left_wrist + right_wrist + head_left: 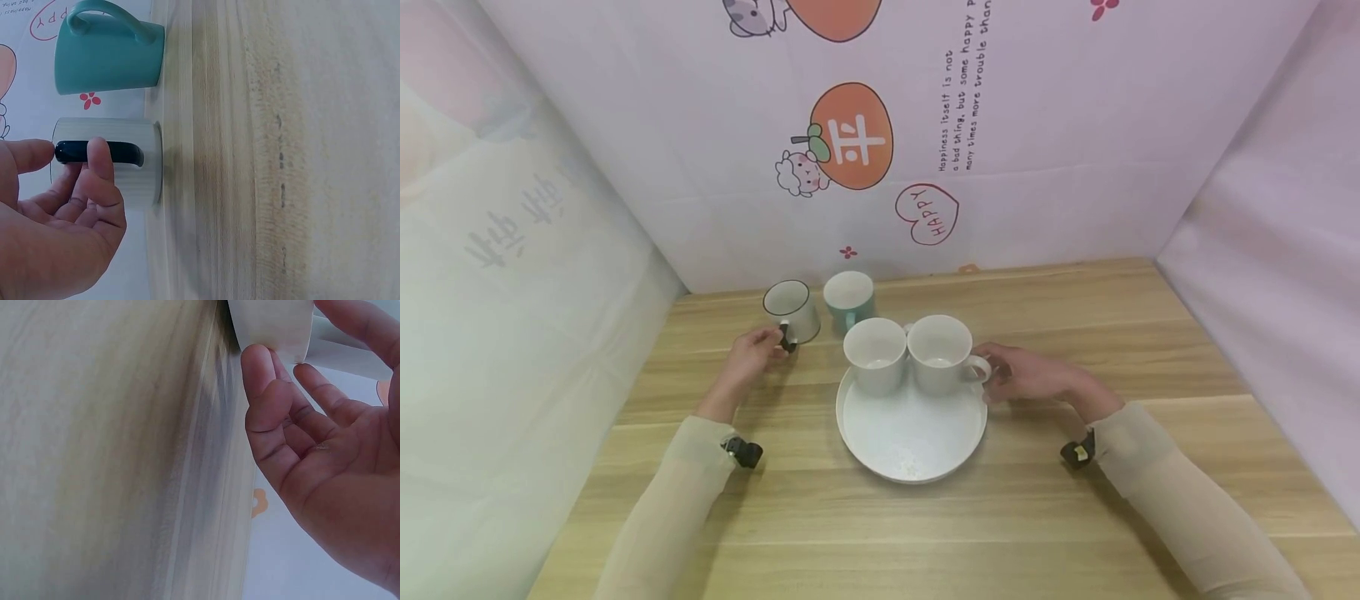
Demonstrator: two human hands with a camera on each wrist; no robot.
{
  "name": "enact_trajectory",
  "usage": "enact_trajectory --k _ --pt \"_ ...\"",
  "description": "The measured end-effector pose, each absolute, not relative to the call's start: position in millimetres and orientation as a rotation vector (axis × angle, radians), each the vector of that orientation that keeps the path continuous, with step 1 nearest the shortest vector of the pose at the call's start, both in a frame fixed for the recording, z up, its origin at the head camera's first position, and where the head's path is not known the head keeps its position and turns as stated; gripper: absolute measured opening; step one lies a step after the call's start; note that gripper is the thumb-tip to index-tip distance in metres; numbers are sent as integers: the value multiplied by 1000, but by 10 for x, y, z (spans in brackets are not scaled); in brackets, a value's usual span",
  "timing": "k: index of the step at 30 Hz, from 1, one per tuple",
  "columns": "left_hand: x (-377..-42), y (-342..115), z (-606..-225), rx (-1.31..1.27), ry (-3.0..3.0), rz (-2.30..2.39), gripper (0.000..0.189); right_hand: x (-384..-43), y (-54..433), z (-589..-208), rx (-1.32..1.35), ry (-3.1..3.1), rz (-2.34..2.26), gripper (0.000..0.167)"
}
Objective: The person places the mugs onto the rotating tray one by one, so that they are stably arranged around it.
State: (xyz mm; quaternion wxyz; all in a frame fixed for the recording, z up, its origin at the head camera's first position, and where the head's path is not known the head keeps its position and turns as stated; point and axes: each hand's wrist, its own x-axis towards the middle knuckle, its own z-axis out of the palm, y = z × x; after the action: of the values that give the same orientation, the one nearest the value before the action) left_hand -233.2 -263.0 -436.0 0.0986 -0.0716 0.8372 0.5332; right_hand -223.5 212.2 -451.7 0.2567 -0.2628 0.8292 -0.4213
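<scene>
A ribbed white mug [106, 130] has a dark rim and a black handle [787, 337]; it stands at the back left of the table. My left hand [755, 357] grips that handle, thumb at its upper end and a curled finger across it. Two white mugs [876, 352] [936, 346] stand side by side at the back of a round white tray [913, 450]. Beside the tray's right edge is my right hand [1026, 372], near the right mug's handle. In the right wrist view its bent, relaxed fingertips are right at the tray's wall [272, 325].
A teal mug [850, 302] with a pale inside stands between the black-handled mug and the tray mugs. Behind the wooden table [820, 533] hangs a printed white cloth [1037, 167]. White cloth panels rise on the left and right.
</scene>
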Motion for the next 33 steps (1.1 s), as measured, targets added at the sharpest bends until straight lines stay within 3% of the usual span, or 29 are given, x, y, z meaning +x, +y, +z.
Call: enact_trajectory --k 33 --pt "-2439 -2573 -4439 -237 2263 1866 42 -2232 2142 -4537 -714 2229 -1164 71"
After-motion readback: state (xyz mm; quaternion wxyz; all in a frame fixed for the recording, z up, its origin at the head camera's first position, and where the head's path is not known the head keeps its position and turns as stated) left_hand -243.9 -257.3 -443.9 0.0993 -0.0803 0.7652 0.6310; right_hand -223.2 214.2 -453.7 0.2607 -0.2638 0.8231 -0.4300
